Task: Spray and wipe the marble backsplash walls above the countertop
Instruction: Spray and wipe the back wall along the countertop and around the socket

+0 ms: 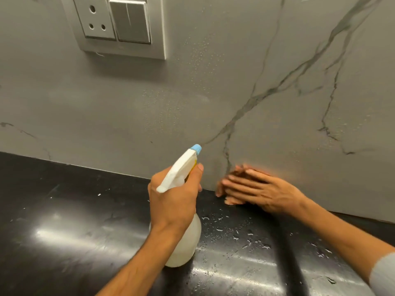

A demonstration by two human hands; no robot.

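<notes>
View from the person's head, looking down at a kitchen corner. A grey marble backsplash (213,92) with dark veins fills the upper part of the view and meets a glossy black countertop (64,210) below.

The left hand (173,201) grips the neck of a white spray bottle (186,238), fingers curled round it, with one finger lying along the front by the trigger. The bottle is upright over the countertop, but the arm hides whether its base touches. Its pale blue nozzle (196,149) points up and to the right at the wall, close to it.

Just to the right, the right hand (263,193) lies flat against the bottom of the backsplash where it meets the countertop. Its fingers are straight and spread, blurred by motion. A peach-coloured patch (233,201) shows under the fingertips; it is too blurred to identify.

Fine spray droplets (201,56) speckle the marble above the bottle. Water drops (252,240) sit on the countertop below the right hand. A white wall plate with a three-pin socket and switch (119,26) is at the upper left. A grey sleeve (384,274) shows at the lower right edge.
</notes>
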